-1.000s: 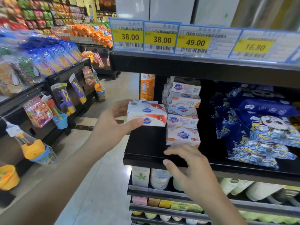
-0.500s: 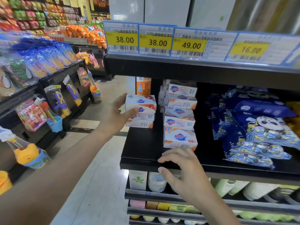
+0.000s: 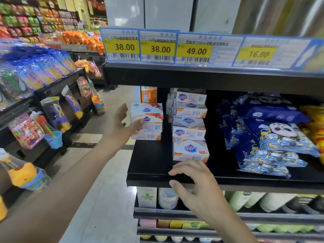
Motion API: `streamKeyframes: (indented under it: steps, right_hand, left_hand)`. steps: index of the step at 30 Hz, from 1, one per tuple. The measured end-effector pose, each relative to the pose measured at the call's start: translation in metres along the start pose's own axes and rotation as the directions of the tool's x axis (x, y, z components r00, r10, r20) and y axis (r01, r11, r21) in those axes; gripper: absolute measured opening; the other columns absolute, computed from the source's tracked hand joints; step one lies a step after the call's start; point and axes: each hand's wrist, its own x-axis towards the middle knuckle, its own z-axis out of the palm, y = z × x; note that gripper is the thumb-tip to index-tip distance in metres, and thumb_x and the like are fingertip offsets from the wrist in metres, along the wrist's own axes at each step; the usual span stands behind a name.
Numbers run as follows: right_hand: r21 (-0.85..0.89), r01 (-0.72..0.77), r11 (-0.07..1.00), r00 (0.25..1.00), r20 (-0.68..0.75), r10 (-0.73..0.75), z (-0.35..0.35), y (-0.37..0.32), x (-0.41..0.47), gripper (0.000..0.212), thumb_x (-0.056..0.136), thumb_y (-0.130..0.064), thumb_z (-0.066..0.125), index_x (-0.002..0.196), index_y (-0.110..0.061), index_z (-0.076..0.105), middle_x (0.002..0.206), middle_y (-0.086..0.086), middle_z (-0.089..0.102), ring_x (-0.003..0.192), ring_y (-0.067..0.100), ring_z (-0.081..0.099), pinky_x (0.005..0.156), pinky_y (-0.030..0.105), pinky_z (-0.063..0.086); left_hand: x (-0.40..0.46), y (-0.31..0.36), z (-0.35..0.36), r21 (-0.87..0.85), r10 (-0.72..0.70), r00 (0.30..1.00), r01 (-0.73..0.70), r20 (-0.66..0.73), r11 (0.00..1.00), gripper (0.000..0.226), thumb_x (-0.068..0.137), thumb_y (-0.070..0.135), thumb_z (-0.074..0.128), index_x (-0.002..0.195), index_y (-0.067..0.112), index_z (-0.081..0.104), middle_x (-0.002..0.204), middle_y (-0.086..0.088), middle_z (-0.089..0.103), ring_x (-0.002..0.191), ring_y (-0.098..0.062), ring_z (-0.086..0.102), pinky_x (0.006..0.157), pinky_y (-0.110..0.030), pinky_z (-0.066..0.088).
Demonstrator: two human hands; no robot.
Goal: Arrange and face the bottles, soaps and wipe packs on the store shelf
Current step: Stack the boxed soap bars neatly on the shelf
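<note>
Our left hand [image 3: 119,128] thumbs the top white-and-red cardboard soap box [image 3: 147,113] stacked at the black shelf [image 3: 150,165] corner; our right hand [image 3: 194,181] hovers loosely curled, empty. A nudge could topple the stack off the edge.

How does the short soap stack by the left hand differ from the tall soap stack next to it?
The short soap stack shows three boxes; the tall soap stack shows five. The short one sits at the shelf's left end, touched by the left hand; the tall one stands nearer the front, untouched, its bottom box's logo upside down. Both are blue-shield soap boxes.
</note>
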Motion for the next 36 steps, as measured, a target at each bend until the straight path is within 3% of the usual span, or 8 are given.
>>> streamKeyframes:
  steps: [3, 8, 15, 22, 27, 31, 33, 36]
  right_hand:
    - [0.134, -0.015, 0.991, 0.989, -0.141, 0.034, -0.005, -0.004, 0.000, 0.020, 0.090, -0.021, 0.076, 0.101, -0.038, 0.074, 0.111, -0.021, 0.065, 0.118, 0.012, 0.060, 0.098, 0.027, 0.048]
    - [-0.140, -0.032, 0.990, 0.912, -0.409, -0.028, -0.026, 0.005, 0.015, 0.030, 0.085, -0.016, 0.079, 0.111, -0.025, 0.071, 0.116, -0.012, 0.059, 0.108, 0.013, 0.055, 0.092, 0.029, 0.046]
    - [-0.314, -0.144, 0.938, 0.978, -0.192, 0.086, -0.029, 0.033, 0.029, 0.062, 0.087, -0.034, 0.078, 0.145, -0.035, 0.055, 0.158, 0.002, 0.038, 0.134, 0.028, 0.052, 0.101, 0.049, 0.053]
    - [-0.187, -0.126, 0.974, 0.959, -0.274, 0.072, -0.023, 0.037, 0.022, 0.052, 0.087, -0.016, 0.081, 0.135, -0.032, 0.067, 0.153, -0.001, 0.048, 0.134, 0.011, 0.050, 0.103, -0.002, 0.029]
    - [-0.136, 0.010, 0.991, 0.956, -0.288, -0.049, -0.017, 0.033, 0.008, 0.053, 0.087, -0.015, 0.081, 0.132, -0.038, 0.066, 0.151, -0.004, 0.047, 0.124, 0.014, 0.058, 0.099, 0.038, 0.057]
    - [-0.124, 0.107, 0.986, 0.934, -0.326, -0.143, -0.013, 0.015, -0.002, 0.045, 0.089, -0.021, 0.074, 0.132, -0.033, 0.068, 0.153, -0.005, 0.043, 0.131, 0.012, 0.053, 0.101, 0.036, 0.055]
    - [-0.104, 0.175, 0.979, 0.920, -0.338, -0.200, -0.012, 0.004, -0.006, 0.043, 0.091, -0.022, 0.071, 0.133, -0.028, 0.069, 0.153, -0.003, 0.042, 0.134, 0.013, 0.052, 0.100, 0.034, 0.055]
    - [-0.090, 0.246, 0.965, 0.907, -0.331, -0.262, -0.013, -0.011, -0.011, 0.044, 0.090, -0.017, 0.074, 0.133, -0.025, 0.068, 0.153, -0.002, 0.040, 0.135, 0.019, 0.051, 0.101, 0.031, 0.053]
  left_hand:
    - [-0.025, 0.001, -0.002, 0.111, 0.069, 0.991, -0.056, -0.114, 0.992, 0.082, 0.089, 0.032, 0.078, 0.158, 0.026, 0.033, 0.160, 0.006, 0.042, 0.145, -0.015, 0.042, 0.115, -0.039, 0.037]
    - [-0.086, -0.009, 0.003, 0.338, 0.293, 0.956, -0.271, -0.012, 0.901, 0.059, 0.091, 0.034, 0.072, 0.146, 0.035, 0.049, 0.145, 0.014, 0.054, 0.137, -0.008, 0.046, 0.114, -0.041, 0.042]
    - [-0.113, -0.030, 0.025, 0.671, 0.171, 0.942, -0.325, 0.288, 0.667, 0.056, 0.101, 0.058, 0.044, 0.154, 0.042, 0.035, 0.163, 0.019, 0.029, 0.150, -0.006, 0.020, 0.124, -0.032, 0.022]
    - [-0.113, -0.032, 0.024, 0.671, 0.116, 0.951, -0.286, 0.287, 0.684, 0.057, 0.101, 0.060, 0.042, 0.155, 0.044, 0.033, 0.165, 0.022, 0.024, 0.153, -0.004, 0.016, 0.125, -0.033, 0.023]
    - [-0.113, -0.025, 0.023, 0.474, 0.093, 0.963, -0.207, 0.252, 0.856, 0.068, 0.092, 0.063, 0.060, 0.152, 0.044, 0.036, 0.154, 0.023, 0.041, 0.142, -0.002, 0.036, 0.116, -0.035, 0.040]
    - [-0.111, -0.006, 0.025, 0.110, -0.014, 0.965, -0.016, 0.262, 0.994, 0.073, 0.080, 0.067, 0.059, 0.146, 0.037, 0.048, 0.139, 0.022, 0.059, 0.121, 0.006, 0.057, 0.099, -0.021, 0.051]
    - [-0.109, 0.004, 0.026, -0.051, -0.084, 0.957, 0.102, 0.276, 0.993, 0.055, 0.083, 0.061, 0.059, 0.134, 0.038, 0.056, 0.118, 0.021, 0.070, 0.104, 0.007, 0.066, 0.079, -0.010, 0.052]
    - [-0.109, 0.011, 0.024, -0.212, -0.158, 0.937, 0.231, 0.313, 0.950, 0.029, 0.096, 0.032, 0.067, 0.125, 0.034, 0.062, 0.100, 0.011, 0.078, 0.095, -0.008, 0.075, 0.075, -0.025, 0.062]
